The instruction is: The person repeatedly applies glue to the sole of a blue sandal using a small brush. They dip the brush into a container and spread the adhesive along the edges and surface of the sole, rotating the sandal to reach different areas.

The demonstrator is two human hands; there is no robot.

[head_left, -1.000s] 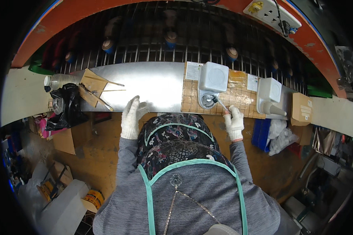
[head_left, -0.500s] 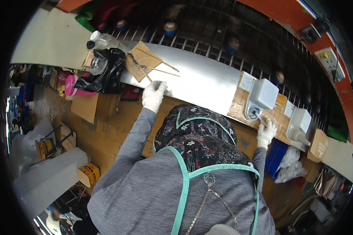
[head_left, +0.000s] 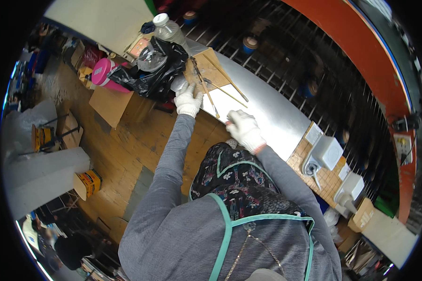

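My left hand, in a white glove, is at the near edge of the metal sheet. Its fingers are apart and reach up to a clear plastic piece beside a black plastic bag. My right hand, also gloved, hovers over the sheet's near edge with its fingers curled; what they hold, if anything, is hidden. Between and beyond the hands, several thin sticks lie across a brown cardboard piece; one has a dark end.
A clear jar with a white lid stands behind the bag, and a pink container sits left of it. To the right, a white dispenser with a pale handle in its cup rests on a board. Metal bars run beyond the sheet.
My right hand has left the pale handle in the dispenser's cup and come left, near the sticks. My left hand has moved to the clear piece by the bag. The view has turned left.
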